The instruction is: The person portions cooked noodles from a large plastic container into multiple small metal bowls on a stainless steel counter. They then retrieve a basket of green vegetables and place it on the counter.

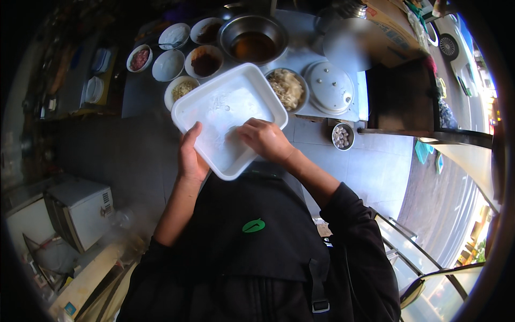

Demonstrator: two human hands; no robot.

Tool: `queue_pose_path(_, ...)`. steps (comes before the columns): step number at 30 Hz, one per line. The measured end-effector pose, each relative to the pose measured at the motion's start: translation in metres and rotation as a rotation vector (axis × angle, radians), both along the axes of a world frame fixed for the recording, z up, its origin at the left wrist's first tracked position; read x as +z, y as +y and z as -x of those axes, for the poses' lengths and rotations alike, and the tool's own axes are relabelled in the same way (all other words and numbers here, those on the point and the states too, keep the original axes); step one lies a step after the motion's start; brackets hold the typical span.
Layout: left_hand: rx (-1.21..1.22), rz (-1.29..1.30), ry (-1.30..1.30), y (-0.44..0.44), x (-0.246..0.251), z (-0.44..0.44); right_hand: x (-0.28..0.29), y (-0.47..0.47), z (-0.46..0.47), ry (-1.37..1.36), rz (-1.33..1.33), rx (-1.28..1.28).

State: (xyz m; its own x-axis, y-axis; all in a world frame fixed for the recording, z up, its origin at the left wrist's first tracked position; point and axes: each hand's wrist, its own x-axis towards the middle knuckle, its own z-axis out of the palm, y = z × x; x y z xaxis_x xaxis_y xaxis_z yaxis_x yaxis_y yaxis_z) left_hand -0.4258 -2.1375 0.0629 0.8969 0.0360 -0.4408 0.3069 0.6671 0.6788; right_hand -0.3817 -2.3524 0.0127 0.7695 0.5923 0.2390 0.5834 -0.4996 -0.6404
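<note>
A white plastic tray (225, 100), wet inside with a few drops of liquid, is held tilted in front of my body. My left hand (192, 155) grips its lower left rim, thumb over the edge and fingers underneath, out of sight. Bent over the tray's inside near the lower right rim is my right hand (263, 139); its fingers are curled and slightly blurred, and whether they hold anything is unclear. Behind the tray stand a bowl of chopped pale food (184, 89) and a metal bowl of shredded pale food (286, 89), both partly covered by it.
On the metal table (136, 94) stand a steel basin of brown liquid (253, 45), bowls of dark red paste (204, 61), white powder (174, 35) and minced meat (139, 58), and a round metal lid (330, 86). A bowl of whitish round pieces (342, 137) sits below the table's right edge.
</note>
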Motion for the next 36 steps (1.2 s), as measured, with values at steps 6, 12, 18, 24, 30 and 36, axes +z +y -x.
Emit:
queue_pose_path(6, -0.021, 0.034, 0.051, 0.011, -0.007, 0.001, -0.003, 0.011, -0.007, -0.014, 0.007, -0.049)
queue_pose_path(12, 0.006, -0.069, 0.075, 0.009, 0.001, -0.001, -0.01, 0.003, -0.027, 0.183, -0.252, -0.171)
queue_pose_path(18, 0.028, -0.106, 0.092, 0.011, -0.008, -0.01, -0.116, -0.099, -0.088, 0.385, -0.132, -0.765)
queue_pose_path(24, 0.045, -0.135, 0.047, 0.007, -0.008, -0.01, -0.065, -0.083, -0.068, 0.524, -0.17, -0.641)
queue_pose_path(30, 0.026, -0.157, -0.035, -0.002, 0.004, -0.02, -0.025, -0.032, -0.041, 0.432, -0.07, -0.3)
queue_pose_path(36, -0.035, -0.183, -0.047, -0.005, 0.005, -0.026, -0.013, -0.011, -0.03, 0.298, 0.084, -0.226)
